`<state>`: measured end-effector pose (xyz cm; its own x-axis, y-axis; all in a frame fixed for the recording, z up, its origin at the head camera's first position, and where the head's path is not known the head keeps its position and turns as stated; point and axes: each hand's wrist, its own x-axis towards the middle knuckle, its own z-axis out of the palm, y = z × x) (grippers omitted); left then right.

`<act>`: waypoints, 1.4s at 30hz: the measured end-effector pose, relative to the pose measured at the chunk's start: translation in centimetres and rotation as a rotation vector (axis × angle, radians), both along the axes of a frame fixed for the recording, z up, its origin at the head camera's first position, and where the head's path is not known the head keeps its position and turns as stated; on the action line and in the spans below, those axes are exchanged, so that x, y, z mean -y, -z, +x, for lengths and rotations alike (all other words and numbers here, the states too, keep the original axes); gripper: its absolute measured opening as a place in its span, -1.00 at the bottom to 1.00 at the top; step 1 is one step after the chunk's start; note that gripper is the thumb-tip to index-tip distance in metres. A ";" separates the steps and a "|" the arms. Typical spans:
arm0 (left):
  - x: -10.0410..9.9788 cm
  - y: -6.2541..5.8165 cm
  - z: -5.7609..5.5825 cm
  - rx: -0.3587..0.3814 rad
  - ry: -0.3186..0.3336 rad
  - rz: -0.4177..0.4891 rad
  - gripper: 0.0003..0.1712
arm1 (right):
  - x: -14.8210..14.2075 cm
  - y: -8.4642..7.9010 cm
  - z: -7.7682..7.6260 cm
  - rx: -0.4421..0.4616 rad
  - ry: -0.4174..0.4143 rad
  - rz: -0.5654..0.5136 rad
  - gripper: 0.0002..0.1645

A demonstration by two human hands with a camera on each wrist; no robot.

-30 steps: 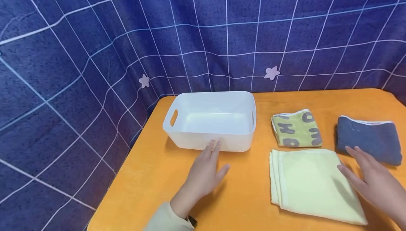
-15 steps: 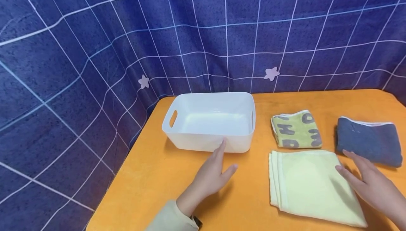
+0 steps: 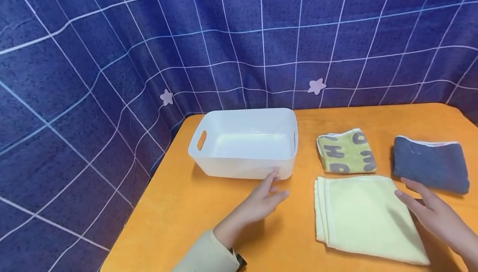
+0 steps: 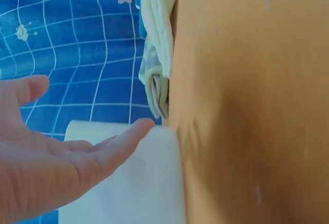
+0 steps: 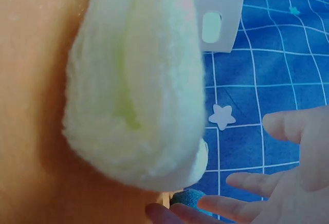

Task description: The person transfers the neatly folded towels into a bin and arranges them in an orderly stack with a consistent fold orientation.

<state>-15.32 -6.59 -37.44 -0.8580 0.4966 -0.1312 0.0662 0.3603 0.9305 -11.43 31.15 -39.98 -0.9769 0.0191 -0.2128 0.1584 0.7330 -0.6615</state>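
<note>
My left hand (image 3: 257,203) hovers over the table by the near right corner of a white plastic bin (image 3: 242,167). Its fingers are loosely extended and it holds nothing; whether a fingertip touches the bin I cannot tell. At the right, my right hand (image 3: 435,214) hangs above the right edge of a folded pale yellow towel (image 3: 367,218), fingers spread and holding nothing. Beyond that hand lies a folded dark blue towel (image 3: 429,164). A smaller folded green towel (image 3: 347,151) with grey letters lies behind the yellow one. In the right wrist view the yellow towel's folded edge (image 5: 139,106) looms close.
An orange cover lies over the table (image 3: 179,222). Behind and to the left hangs a dark blue curtain (image 3: 231,44) with a pale grid and stars. The bin has handle holes in its short sides, and nothing shows inside it.
My left hand has moved right along the bin's front, its fingers now bent a little more. The right hand has barely moved. The bin and towels stay in place; the head view shifts slightly.
</note>
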 end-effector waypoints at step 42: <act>-9.3 3.5 -0.9 0.529 -0.174 0.327 -0.36 | 0.9 1.7 -0.5 0.187 0.079 -0.434 0.00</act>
